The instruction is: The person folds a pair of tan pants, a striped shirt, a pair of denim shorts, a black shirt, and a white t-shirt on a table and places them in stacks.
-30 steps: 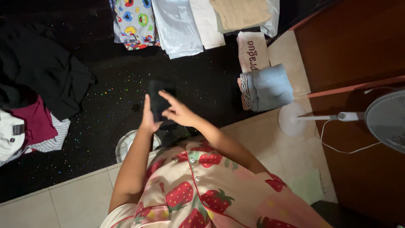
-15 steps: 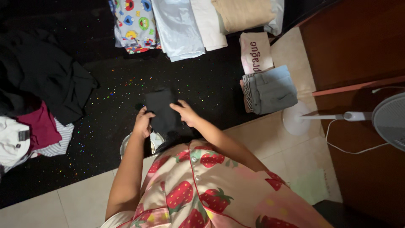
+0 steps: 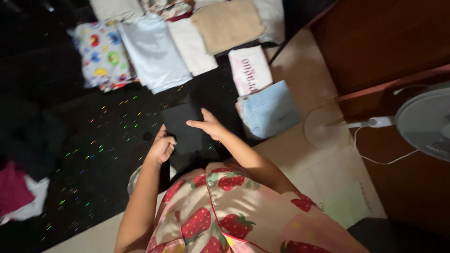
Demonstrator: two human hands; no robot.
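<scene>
Left edge: a maroon cloth (image 3: pixel 10 189) and a white cloth (image 3: pixel 29 206) lie on the black glitter-flecked mat (image 3: pixel 98 154), both cut off by the frame; a dark heap above them is too dim to make out.
Left hand (image 3: pixel 161 146): fingers curled in a loose fist, gripping the left edge of the black folded garment (image 3: pixel 187 133).
Black folded garment: held low over the mat between the two hands, in front of the person's chest; its lower part merges with shadow and the outline there is hard to tell.
Right hand (image 3: pixel 206 124): fingers stretched out flat, pressed on the garment's upper right edge, thumb side hidden from view.
Round pale object (image 3: pixel 135 177): only a sliver shows beside the left forearm; what it is cannot be told.
Top row: a cartoon-print cloth (image 3: pixel 101 56), a light blue folded cloth (image 3: pixel 152 51), a white folded cloth (image 3: pixel 190 44) and a tan folded cloth (image 3: pixel 227 23) lie side by side, motion-blurred.
Right of the hands: a white lettered cloth (image 3: pixel 250 70) above a pale blue folded stack (image 3: pixel 269 110), near the right hand but apart from it.
Far right: a standing fan (image 3: pixel 424 124), its head cut off by the frame, its white cord (image 3: pixel 375 157) trailing over the tiled floor (image 3: pixel 328 173).
</scene>
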